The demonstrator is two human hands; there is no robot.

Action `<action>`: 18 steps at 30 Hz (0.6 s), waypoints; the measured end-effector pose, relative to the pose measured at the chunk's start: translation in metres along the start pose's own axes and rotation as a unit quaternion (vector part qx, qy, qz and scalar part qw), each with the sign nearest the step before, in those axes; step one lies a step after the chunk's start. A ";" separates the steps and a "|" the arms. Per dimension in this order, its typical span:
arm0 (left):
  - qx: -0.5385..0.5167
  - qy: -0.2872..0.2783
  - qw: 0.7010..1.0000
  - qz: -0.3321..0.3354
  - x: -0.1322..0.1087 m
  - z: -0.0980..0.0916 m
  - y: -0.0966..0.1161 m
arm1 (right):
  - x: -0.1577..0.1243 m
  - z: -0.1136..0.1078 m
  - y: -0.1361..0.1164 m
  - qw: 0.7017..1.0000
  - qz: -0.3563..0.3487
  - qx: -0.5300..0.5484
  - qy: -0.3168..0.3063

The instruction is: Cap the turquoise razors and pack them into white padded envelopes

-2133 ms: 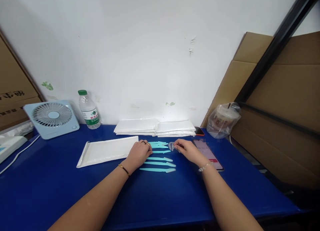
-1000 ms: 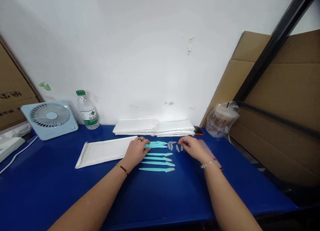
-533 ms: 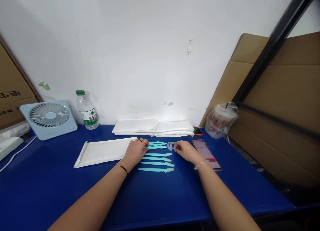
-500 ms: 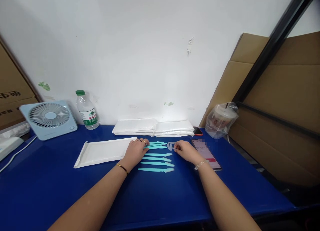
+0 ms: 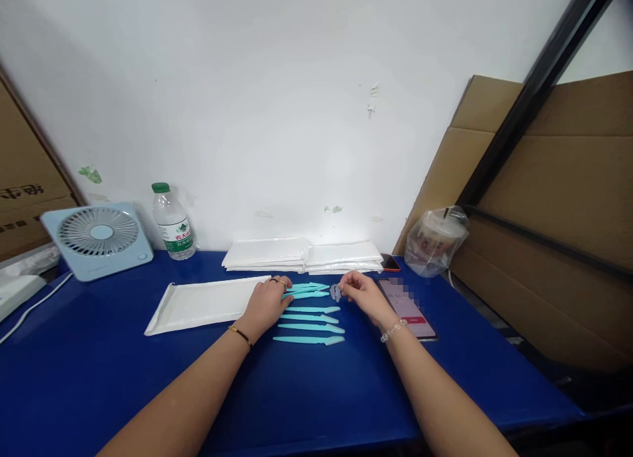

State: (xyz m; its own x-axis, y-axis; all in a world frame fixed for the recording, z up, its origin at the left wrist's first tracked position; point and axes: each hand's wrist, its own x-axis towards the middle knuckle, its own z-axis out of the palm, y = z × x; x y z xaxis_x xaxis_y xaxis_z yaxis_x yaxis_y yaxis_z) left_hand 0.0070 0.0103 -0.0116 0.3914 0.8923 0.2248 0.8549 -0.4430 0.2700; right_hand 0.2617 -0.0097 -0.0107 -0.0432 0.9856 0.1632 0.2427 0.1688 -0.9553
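Note:
Several teal plastic razor-like sticks (image 5: 309, 316) lie in a row on the blue table (image 5: 99, 378). My left hand (image 5: 267, 302) rests on the handle ends of the farthest sticks (image 5: 307, 289), fingers curled over them. My right hand (image 5: 363, 295) pinches a small clear cap (image 5: 336, 291) just right of the tips of those farthest sticks. Whether more caps lie under the right hand is hidden.
A white padded envelope (image 5: 198, 302) lies left of my left hand, and a stack of them (image 5: 301, 254) sits by the wall. A phone (image 5: 408, 302) lies right of my right hand. A fan (image 5: 96, 236), a water bottle (image 5: 173, 223), a bagged drink cup (image 5: 435, 239) and cardboard (image 5: 554, 206) surround the table.
My right hand gathered the loose clear caps and now holds one up by the tips of the top sticks. My left hand has stayed on the handle ends.

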 end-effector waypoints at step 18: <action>-0.081 -0.001 0.997 -0.010 0.002 -0.001 -0.007 | -0.001 -0.002 0.002 0.999 0.006 0.002 -0.038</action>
State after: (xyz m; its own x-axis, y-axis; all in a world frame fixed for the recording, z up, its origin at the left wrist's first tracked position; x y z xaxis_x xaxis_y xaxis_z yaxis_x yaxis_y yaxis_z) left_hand 0.0013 0.0149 -0.0127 0.3758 0.9010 0.2166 0.7960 -0.4336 0.4224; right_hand 0.2644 -0.0102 -0.0123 -0.1142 0.9847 0.1318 0.2389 0.1560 -0.9584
